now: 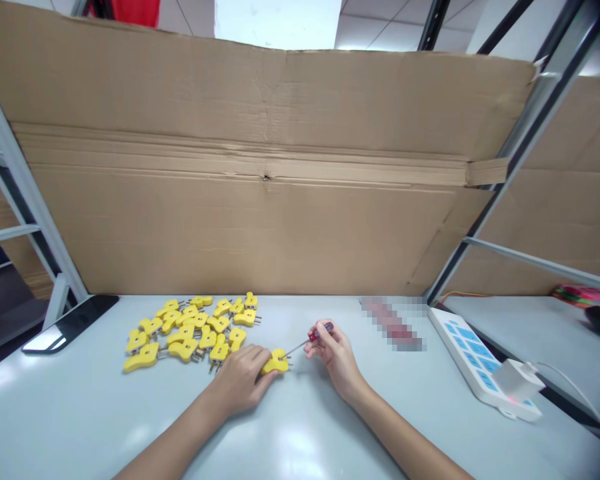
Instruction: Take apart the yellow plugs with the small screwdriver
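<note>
Between the fingers and thumb of my left hand (243, 380) is a small yellow plug (277, 361), held against the table with its metal pins pointing right. My right hand (337, 360) grips a screwdriver (321, 333) by its dark red handle. The thin shaft slants down to the left, and its tip meets the top of the yellow plug. Just beyond my left hand lies a loose pile of several similar yellow plugs (183, 333), many with two metal pins showing.
A white power strip (480, 363) with a white charger (519, 380) and cable stands at the right. A blurred-out reddish patch lies at the back right. Cardboard (260, 233) walls off the back between grey metal posts. A dark glossy panel (73, 325) lies at the left.
</note>
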A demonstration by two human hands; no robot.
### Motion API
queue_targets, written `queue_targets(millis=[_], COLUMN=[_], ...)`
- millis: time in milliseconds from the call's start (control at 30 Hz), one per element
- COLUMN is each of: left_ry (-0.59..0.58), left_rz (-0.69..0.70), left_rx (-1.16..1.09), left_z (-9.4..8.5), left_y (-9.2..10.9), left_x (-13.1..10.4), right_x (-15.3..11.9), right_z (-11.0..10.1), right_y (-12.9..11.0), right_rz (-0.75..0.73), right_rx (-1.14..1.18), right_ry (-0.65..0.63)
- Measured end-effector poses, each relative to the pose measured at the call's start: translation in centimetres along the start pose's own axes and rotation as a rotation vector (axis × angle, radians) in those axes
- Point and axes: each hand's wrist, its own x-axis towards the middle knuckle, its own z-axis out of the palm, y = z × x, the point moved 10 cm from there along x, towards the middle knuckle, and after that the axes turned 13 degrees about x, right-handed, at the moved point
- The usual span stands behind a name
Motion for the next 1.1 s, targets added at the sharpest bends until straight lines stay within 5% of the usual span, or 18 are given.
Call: queue_targets(millis=[433, 733, 1100], left_ry=[0.164, 0.228, 0.252], left_rz=[0.052, 0.137, 0.145], left_rx=[0.032, 0.19, 0.18], left_z=[-1.2, -1.8, -1.6], left_y=[0.4, 2.1, 3.3], left_x=[-0.3, -0.8, -1.2], right_x=[-0.9, -2.9, -3.1], right_z=[1.1, 3.5, 4.3], right_y=[-1.2, -2.0, -2.4], right_rz=[-0.139, -0.29, -0.246], right_rx=[-0.108, -0.437, -0.602], right_ry=[-0.093, -0.305, -0.239])
